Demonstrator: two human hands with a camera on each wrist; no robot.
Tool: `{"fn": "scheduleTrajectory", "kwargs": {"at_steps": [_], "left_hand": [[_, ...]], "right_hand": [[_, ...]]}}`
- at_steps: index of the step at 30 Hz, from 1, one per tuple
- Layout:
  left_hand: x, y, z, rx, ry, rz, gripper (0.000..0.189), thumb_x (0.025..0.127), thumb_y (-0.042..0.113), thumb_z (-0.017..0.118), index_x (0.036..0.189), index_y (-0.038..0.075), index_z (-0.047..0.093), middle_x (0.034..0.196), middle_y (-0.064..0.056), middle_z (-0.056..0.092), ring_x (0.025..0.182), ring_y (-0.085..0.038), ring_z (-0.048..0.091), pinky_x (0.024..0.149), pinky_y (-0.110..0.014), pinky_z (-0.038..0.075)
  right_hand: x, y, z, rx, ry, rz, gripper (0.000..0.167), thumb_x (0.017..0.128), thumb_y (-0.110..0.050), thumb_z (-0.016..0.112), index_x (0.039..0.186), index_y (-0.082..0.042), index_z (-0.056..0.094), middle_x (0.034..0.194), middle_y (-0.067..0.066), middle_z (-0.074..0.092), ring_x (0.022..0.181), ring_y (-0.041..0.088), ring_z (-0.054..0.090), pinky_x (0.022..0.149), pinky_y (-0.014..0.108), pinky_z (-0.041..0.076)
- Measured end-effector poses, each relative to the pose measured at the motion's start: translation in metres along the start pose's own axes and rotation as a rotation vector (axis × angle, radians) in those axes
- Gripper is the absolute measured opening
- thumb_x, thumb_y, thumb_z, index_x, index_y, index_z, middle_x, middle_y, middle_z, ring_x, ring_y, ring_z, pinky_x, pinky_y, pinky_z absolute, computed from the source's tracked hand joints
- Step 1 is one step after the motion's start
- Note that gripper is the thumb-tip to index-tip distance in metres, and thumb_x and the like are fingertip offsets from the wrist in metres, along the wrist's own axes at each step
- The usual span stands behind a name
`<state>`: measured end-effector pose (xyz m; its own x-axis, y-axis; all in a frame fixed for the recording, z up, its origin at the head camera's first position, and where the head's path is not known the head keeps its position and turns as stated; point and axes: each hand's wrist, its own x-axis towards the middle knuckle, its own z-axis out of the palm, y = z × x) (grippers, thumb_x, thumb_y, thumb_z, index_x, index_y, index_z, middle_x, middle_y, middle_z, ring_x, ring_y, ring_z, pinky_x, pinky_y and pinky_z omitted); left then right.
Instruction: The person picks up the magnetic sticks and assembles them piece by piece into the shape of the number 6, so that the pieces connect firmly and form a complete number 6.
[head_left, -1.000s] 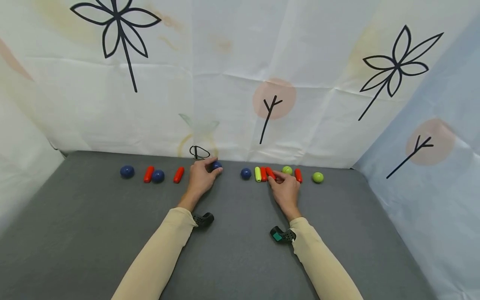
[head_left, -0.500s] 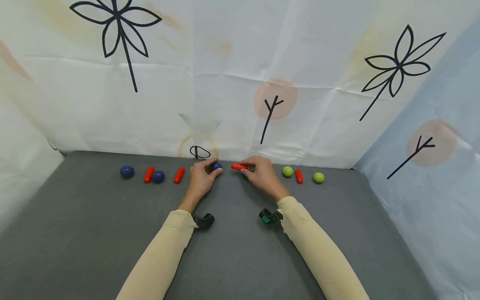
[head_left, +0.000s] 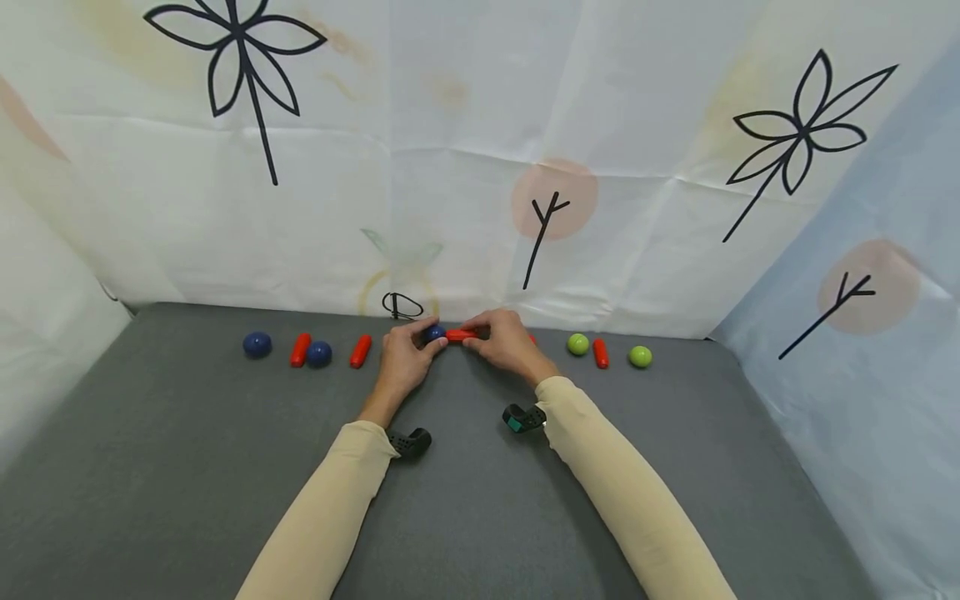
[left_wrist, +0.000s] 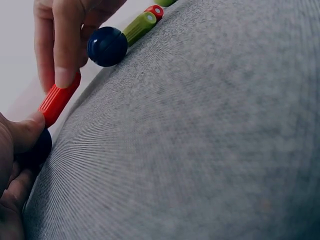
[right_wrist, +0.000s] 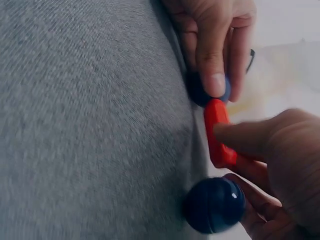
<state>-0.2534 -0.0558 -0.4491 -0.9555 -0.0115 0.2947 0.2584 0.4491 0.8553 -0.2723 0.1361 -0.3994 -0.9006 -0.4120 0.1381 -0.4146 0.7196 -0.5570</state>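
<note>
At the far side of the grey table, my left hand point(head_left: 401, 362) grips a dark blue ball point(head_left: 434, 333) between thumb and fingers. My right hand point(head_left: 508, 343) pinches a short red ribbed rod point(head_left: 459, 336). One end of that rod meets the held ball, as the right wrist view also shows. A second blue ball point(right_wrist: 215, 205) lies close by the right hand's lower fingers. Past it, in the left wrist view, are a yellow-green rod point(left_wrist: 139, 28) and the end of another red rod point(left_wrist: 155, 11); the right hand mostly hides these in the head view.
Leftward lie two blue balls point(head_left: 257, 345) and two red rods point(head_left: 361, 352). On the right, a red rod point(head_left: 601, 353) lies between two green balls point(head_left: 577, 344). A white printed cloth point(head_left: 457, 208) hangs along the table's back edge.
My right hand has picked the red rod from the group of rods and carried it left, up against the blue ball. The left hand has stayed in place on that ball.
</note>
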Motion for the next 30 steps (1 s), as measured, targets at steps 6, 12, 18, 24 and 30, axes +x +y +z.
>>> {"fn": "scheduleTrajectory", "kwargs": {"at_steps": [6,12,18,24,30], "left_hand": [[-0.002,0.000,0.000,0.011,-0.001,-0.006,0.044,0.090,0.013,0.079,0.132,0.005,0.069,0.130,-0.017,0.066,0.119,-0.031,0.064,0.098,-0.046,0.052],[-0.002,0.000,0.000,0.011,0.005,-0.009,0.043,0.090,0.013,0.080,0.131,0.006,0.070,0.130,-0.016,0.066,0.118,-0.031,0.065,0.096,-0.046,0.052],[-0.001,0.001,-0.001,-0.001,0.000,-0.014,0.043,0.090,0.012,0.080,0.131,0.006,0.069,0.131,-0.016,0.066,0.119,-0.030,0.064,0.097,-0.045,0.052],[-0.001,0.001,-0.001,0.010,-0.003,-0.016,0.042,0.090,0.013,0.080,0.131,0.007,0.070,0.129,-0.016,0.067,0.116,-0.030,0.066,0.096,-0.045,0.052],[-0.002,0.000,-0.001,0.027,-0.002,-0.017,0.043,0.091,0.014,0.079,0.132,0.007,0.069,0.129,-0.016,0.067,0.111,-0.029,0.068,0.094,-0.045,0.053]], "right_hand": [[-0.018,0.017,-0.013,0.060,0.039,0.063,0.041,0.089,-0.025,0.081,0.124,-0.006,0.073,0.121,0.009,0.071,0.119,0.028,0.059,0.101,0.045,0.047],[-0.032,0.035,-0.018,0.028,0.024,0.070,0.048,0.083,-0.029,0.087,0.124,-0.008,0.074,0.121,0.010,0.069,0.119,0.028,0.055,0.101,0.047,0.045],[-0.032,0.037,-0.016,0.004,0.042,0.068,0.046,0.084,-0.026,0.086,0.125,-0.009,0.074,0.122,0.011,0.069,0.118,0.030,0.056,0.102,0.047,0.043],[-0.022,0.032,-0.012,-0.006,0.026,0.078,0.047,0.086,-0.028,0.085,0.126,-0.008,0.073,0.123,0.009,0.070,0.120,0.029,0.054,0.105,0.046,0.040],[-0.020,0.024,-0.005,-0.027,0.050,0.115,0.045,0.087,-0.025,0.083,0.127,-0.006,0.072,0.128,0.011,0.068,0.124,0.029,0.056,0.108,0.046,0.040]]}}
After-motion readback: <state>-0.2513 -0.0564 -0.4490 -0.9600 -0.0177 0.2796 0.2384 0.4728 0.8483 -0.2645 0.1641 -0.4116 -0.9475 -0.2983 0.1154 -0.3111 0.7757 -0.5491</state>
